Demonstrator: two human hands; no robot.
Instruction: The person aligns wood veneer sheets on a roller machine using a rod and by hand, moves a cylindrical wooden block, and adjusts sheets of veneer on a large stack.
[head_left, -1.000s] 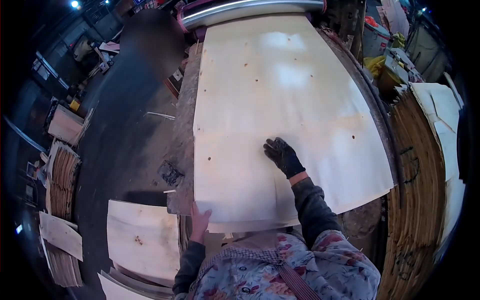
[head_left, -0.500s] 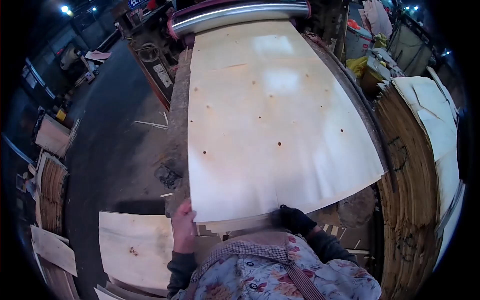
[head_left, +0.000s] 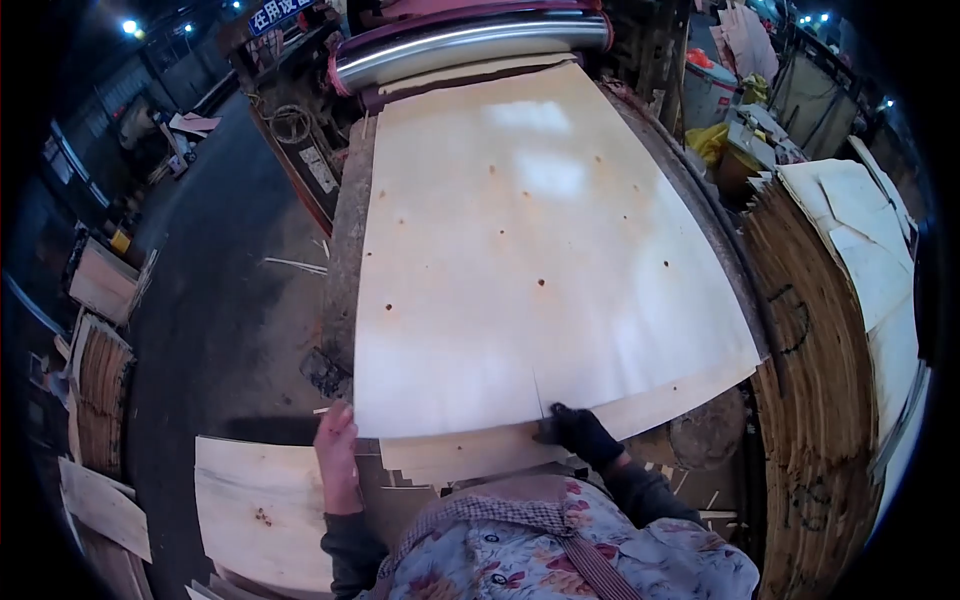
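Note:
A wide, pale veneer sheet (head_left: 480,330) with small dark knots lies in front of me, its near edge by my body. At its near left corner is my bare left hand (head_left: 338,440), fingers curled closed at the edge. My right hand (head_left: 583,436), in a dark glove, pinches the near edge right of the middle. A thin split runs into the sheet from just beside those gloved fingers. Under the near edge, a second veneer sheet (head_left: 460,452) sticks out toward me, with a ragged front.
A shiny metal roller (head_left: 470,55) spans the far end, with a strip of veneer in front of it. Tall veneer stacks (head_left: 800,330) stand on the right. More veneer (head_left: 260,500) lies low at left, beside a dark floor aisle (head_left: 210,270).
The far veneer piece has gone mostly into the roller, and the big sheet's far edge now shows short of it. Both hands stay at the near edge; my left hand has shifted left.

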